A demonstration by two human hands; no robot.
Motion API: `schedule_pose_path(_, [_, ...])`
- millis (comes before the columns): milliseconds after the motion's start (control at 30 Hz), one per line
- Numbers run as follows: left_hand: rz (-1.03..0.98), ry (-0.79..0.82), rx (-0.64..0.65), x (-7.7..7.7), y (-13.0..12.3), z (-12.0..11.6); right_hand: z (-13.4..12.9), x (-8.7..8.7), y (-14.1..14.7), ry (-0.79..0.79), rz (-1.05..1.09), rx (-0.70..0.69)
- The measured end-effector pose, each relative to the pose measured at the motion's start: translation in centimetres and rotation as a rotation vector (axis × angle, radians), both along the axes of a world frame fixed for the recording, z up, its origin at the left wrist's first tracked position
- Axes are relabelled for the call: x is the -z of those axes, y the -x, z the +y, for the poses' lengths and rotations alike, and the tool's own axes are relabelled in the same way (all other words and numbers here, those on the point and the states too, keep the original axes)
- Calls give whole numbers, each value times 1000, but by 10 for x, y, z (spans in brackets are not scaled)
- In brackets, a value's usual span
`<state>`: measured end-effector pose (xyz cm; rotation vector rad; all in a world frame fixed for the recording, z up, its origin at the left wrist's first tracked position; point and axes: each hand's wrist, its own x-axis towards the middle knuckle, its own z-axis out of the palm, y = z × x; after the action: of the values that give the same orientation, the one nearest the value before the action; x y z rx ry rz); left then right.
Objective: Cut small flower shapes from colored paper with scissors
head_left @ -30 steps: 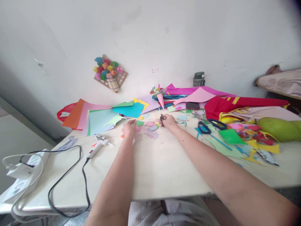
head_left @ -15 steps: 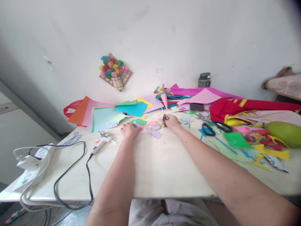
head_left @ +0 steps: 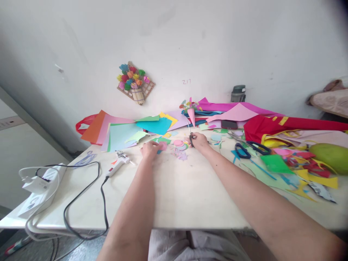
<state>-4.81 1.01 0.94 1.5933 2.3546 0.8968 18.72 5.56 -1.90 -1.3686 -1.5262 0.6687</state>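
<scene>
My left hand (head_left: 149, 148) is closed, with a small pink paper piece (head_left: 162, 146) pinched at its fingertips just above the table. My right hand (head_left: 199, 140) grips a pair of scissors (head_left: 191, 139) by the dark handles, blades pointing up and away toward the wall. Between my hands lies a small heap of pastel paper cutouts (head_left: 179, 144), some round. Lilac flower-shaped cutouts (head_left: 182, 156) rest at its near edge. Green paper scraps (head_left: 162, 140) are just beyond my left fingers. A pink paper cone with small paper flowers (head_left: 191, 115) stands behind the scissors.
A hot glue gun (head_left: 116, 166) and a power strip (head_left: 40, 192) with looping cables take up the left. Coloured paper sheets (head_left: 125, 134) line the back. To the right are larger scissors (head_left: 251, 148), paper scraps (head_left: 276, 163), a green fruit (head_left: 330, 157) and red cloth (head_left: 261, 127).
My left fingers have lifted the pink paper piece slightly and now pinch it at the tips. My right hand keeps its hold on the scissors. The whole view has shifted a little.
</scene>
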Motion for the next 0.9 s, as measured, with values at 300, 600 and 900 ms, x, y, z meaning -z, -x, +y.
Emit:
schedule_pose_path(300, [-553,-340,68,6,-2,5,-3,-5,-1,32,50,8])
schedule_pose_path(600, [-998,-221,438,13,-15,2,-25,-22,2,169,175,-297])
schedule_pose_path(900, [-1117,-234,484,14,-16,3,-33,-33,-1,266,200,-450])
